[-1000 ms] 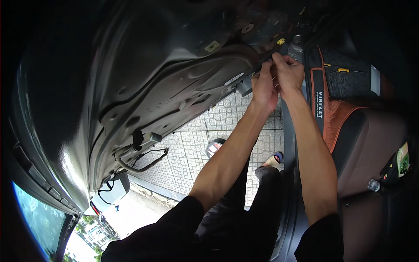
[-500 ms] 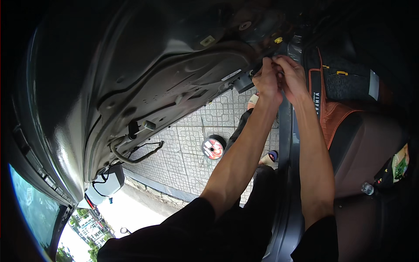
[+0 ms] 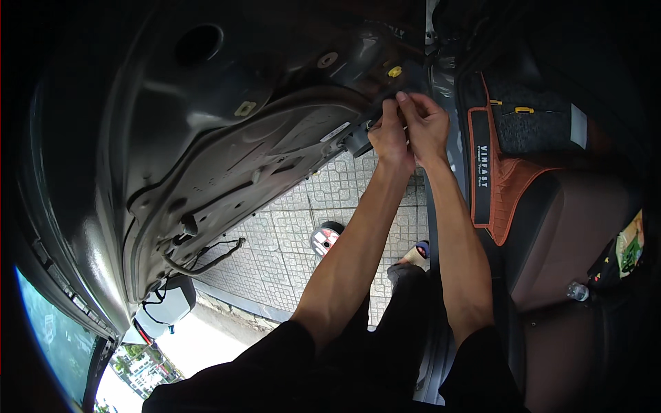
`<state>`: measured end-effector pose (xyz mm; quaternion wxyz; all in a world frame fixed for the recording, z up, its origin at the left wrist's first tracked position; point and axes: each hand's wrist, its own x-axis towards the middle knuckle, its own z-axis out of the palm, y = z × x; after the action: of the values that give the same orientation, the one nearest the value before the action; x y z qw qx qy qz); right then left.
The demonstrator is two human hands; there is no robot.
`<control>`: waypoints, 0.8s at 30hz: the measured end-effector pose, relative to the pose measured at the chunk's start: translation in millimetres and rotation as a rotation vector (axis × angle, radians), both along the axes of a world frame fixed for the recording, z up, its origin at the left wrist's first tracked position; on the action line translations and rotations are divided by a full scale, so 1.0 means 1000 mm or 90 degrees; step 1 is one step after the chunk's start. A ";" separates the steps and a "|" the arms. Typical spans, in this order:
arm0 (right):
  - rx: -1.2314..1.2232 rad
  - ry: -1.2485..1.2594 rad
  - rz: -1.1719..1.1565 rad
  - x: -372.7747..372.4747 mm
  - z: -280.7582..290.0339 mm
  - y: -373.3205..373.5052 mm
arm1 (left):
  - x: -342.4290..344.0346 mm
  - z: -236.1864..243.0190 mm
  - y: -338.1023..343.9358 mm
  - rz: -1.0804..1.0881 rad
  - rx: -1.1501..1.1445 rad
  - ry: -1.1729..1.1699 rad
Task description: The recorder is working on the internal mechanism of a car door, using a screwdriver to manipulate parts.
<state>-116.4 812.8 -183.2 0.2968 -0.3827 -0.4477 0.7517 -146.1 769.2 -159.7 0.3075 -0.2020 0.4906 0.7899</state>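
Both hands (image 3: 407, 131) pinch something unseen — fingers hide it — at the door panel (image 3: 227, 144).

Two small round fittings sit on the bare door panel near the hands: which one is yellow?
The yellow clip, nearest the hands, just above their fingertips. The other, a pale round plug, sits farther left on the door.

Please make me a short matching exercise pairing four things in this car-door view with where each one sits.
Things:
1. yellow plastic clip
2. round roll with red and white face
3. clear plastic bottle
4. grey side mirror

Places:
A. on the paving stones, left of the left forearm
B. lower left, hanging by the door's edge
C. on the stripped door, above both hands
D. far right, by the brown seat

Pairs: 1-C, 2-A, 3-D, 4-B
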 end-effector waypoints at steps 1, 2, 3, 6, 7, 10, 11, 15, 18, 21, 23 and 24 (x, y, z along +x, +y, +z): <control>0.066 -0.021 -0.003 -0.001 -0.003 0.001 | -0.002 -0.002 -0.002 -0.022 0.015 0.002; 0.133 -0.043 -0.006 -0.001 -0.006 0.001 | -0.003 -0.004 -0.003 -0.027 0.015 0.006; 0.179 -0.094 0.001 0.001 0.000 0.001 | -0.002 -0.004 -0.006 -0.066 0.013 0.009; 0.153 -0.097 -0.027 -0.006 -0.003 0.000 | -0.002 -0.006 -0.008 -0.085 0.025 0.002; 0.147 -0.095 -0.026 -0.007 -0.001 -0.001 | -0.002 -0.008 -0.008 -0.090 0.036 0.010; 0.194 -0.137 -0.050 -0.004 0.013 -0.002 | 0.000 -0.009 -0.006 -0.057 0.067 0.001; 0.205 -0.164 -0.051 -0.003 0.021 -0.003 | -0.001 -0.009 -0.006 -0.022 0.093 -0.017; 0.180 -0.249 -0.032 -0.007 0.041 -0.003 | 0.003 -0.011 -0.006 0.018 0.080 0.015; 0.122 -0.279 -0.030 -0.011 0.046 -0.002 | 0.004 -0.004 -0.009 -0.013 -0.014 0.086; 0.059 -0.274 -0.063 -0.016 0.048 -0.008 | -0.001 -0.010 -0.017 -0.058 0.001 0.116; 0.034 -0.269 -0.099 -0.017 0.042 -0.013 | -0.001 -0.011 -0.016 -0.067 -0.017 0.091; 0.000 -0.210 -0.138 -0.019 0.039 -0.019 | -0.002 -0.010 -0.018 -0.074 -0.039 0.068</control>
<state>-135.0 794.0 -143.9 0.2989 -0.5467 -0.4460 0.6425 -148.6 750.9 -170.1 0.3200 -0.1397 0.5413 0.7650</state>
